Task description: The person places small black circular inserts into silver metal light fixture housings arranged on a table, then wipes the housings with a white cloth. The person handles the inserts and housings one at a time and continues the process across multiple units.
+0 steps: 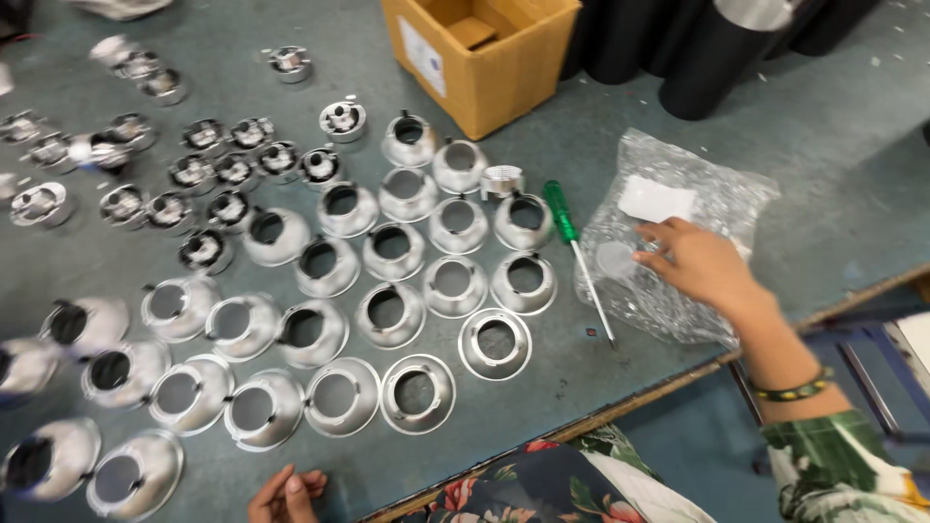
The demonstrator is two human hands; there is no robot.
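My right hand (pixel 699 263) rests on a clear plastic bag (pixel 668 232) of small shiny parts at the table's right side, with a small round clear disc (pixel 614 259) at its fingertips. My left hand (pixel 287 496) lies at the table's near edge with its fingers curled and nothing in it. Several silver cone-shaped reflector cups (pixel 452 285) stand in rows in front of me, wide rims down. A green-handled screwdriver (pixel 574 243) lies between the cups and the bag.
Several smaller round metal fittings (pixel 215 169) crowd the far left of the grey table (pixel 833 145). An open cardboard box (pixel 477 53) stands at the back, black cylinders (pixel 712 53) to its right. A small ribbed metal ring (pixel 502 180) sits among the cups.
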